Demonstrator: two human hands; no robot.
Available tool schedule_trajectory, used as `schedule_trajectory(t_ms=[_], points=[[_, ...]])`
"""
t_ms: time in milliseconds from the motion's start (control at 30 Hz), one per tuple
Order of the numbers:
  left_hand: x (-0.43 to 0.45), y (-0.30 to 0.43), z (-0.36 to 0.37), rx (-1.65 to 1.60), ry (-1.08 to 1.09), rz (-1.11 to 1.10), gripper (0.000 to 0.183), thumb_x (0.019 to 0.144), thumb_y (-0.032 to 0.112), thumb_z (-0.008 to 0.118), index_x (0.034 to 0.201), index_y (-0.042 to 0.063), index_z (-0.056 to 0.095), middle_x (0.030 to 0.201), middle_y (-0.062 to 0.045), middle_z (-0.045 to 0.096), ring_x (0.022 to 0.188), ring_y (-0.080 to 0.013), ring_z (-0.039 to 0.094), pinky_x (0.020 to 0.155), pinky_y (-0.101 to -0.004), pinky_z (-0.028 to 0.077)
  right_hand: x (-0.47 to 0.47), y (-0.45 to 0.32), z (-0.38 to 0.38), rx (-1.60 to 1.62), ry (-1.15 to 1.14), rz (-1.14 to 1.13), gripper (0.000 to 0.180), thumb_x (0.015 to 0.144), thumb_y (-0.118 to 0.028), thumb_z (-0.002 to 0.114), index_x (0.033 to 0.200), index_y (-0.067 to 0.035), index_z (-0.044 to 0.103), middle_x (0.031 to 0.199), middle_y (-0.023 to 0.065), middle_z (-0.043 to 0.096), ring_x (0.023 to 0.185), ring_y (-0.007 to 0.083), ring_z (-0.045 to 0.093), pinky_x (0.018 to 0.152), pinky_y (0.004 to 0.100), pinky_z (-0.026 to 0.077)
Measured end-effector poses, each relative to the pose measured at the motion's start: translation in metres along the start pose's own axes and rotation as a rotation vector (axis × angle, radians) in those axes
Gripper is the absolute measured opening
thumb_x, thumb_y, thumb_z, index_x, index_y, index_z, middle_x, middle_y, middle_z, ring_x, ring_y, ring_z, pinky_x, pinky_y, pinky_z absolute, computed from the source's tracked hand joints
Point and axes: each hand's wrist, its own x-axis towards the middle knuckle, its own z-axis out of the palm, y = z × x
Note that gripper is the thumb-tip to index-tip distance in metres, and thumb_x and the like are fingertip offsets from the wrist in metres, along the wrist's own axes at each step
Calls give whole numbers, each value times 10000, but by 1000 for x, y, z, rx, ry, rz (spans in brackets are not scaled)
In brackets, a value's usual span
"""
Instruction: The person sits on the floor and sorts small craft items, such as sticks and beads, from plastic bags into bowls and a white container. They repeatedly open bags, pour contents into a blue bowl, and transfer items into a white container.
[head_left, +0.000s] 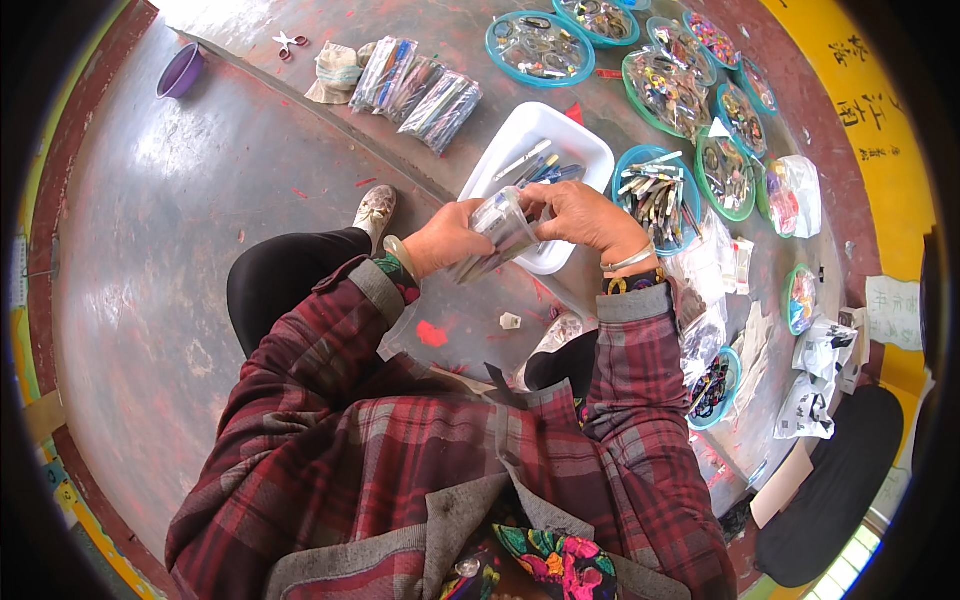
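Note:
Between my hands, in front of my lap, is a clear plastic bag of pens (495, 229). My left hand (442, 238) grips its left side, thumb across the plastic. At the bag's upper right, my right hand (589, 214) has its fingers bent at the edge; the contact of the fingertips is partly hidden. Just beyond lies a white plastic tray (598, 146) holding several loose pens (551, 169). A blue basket (624, 161) heaped with pens stands right of the tray. Filled bags of pens (442, 109) lie side by side at the upper left of the tray.
Red-handled scissors (289, 43) and a purple bowl (181, 71) are on the floor at the upper left. Several round baskets, among them a blue basket (540, 49), hold small packaged items. Plastic bags (705, 277) and a blue basket of dark bands (714, 386) lie at my right.

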Motion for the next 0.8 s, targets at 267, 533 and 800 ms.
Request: schedule_trajectory(t_ms=[267,533,800], points=[[-2,3,-1,-143,-50,-51,530,655,55,605,1158,-38,468,1007,-63,583,896,-122,548,843,-265,420,-3,2,-3,167,-70,47,381,691,-61,605,1071,-49,583,822,70,633,758,142,563,694,273,447],[-5,7,-3,-463,-159,-124,491,682,16,584,1160,-8,474,1030,-73,587,924,-158,571,866,-288,431,-2,-7,-9,397,-107,115,251,760,-90,584,1002,-25,603,804,5,618,697,74,523,608,218,410],[-5,7,-3,-590,-255,-185,465,703,-17,610,1149,6,484,1025,-75,593,933,-181,582,856,-315,453,-5,2,-22,596,-47,158,160,775,-136,622,896,-31,620,745,-4,602,639,47,529,524,195,398]])
